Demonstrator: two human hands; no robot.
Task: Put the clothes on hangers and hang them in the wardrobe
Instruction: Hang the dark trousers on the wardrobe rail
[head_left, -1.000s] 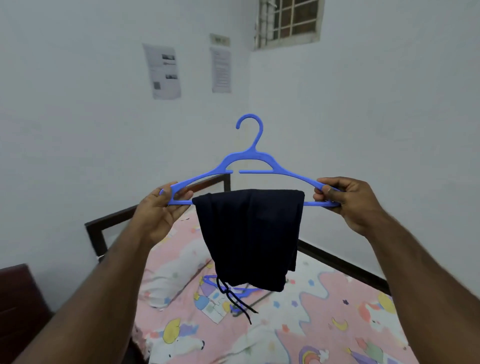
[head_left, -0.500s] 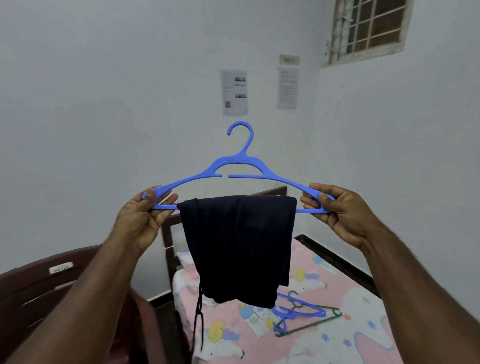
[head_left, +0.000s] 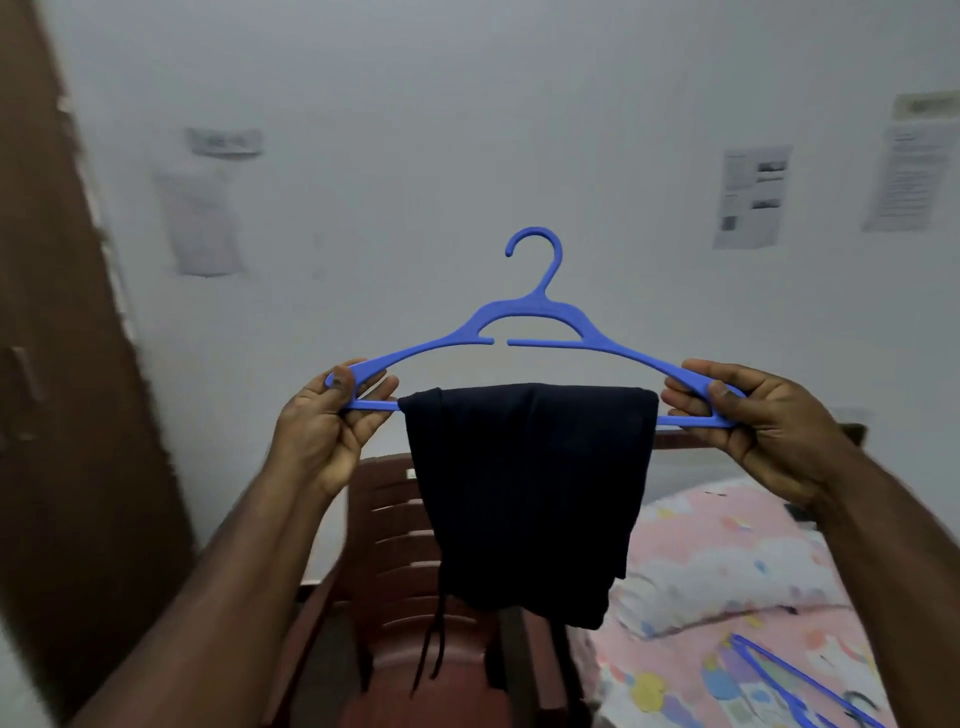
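Observation:
A blue plastic hanger (head_left: 540, 317) is held up at chest height, hook upward. Dark navy trousers (head_left: 524, 493) are folded over its lower bar, their drawstrings dangling below. My left hand (head_left: 327, 421) grips the hanger's left end, thumb on top. My right hand (head_left: 753, 415) grips the right end the same way. A brown wooden panel, apparently the wardrobe (head_left: 67, 415), fills the left edge of the view.
A brown slatted plastic chair (head_left: 395, 525) stands below the trousers. To the right lies a bed with a pink patterned sheet (head_left: 727, 561), a pillow and spare blue hangers (head_left: 789, 675). Papers (head_left: 750, 195) are stuck on the white wall.
The view has swung left: the bed slid to the right, the chair and the brown panel came into view. Both hands keep the same grip on the hanger.

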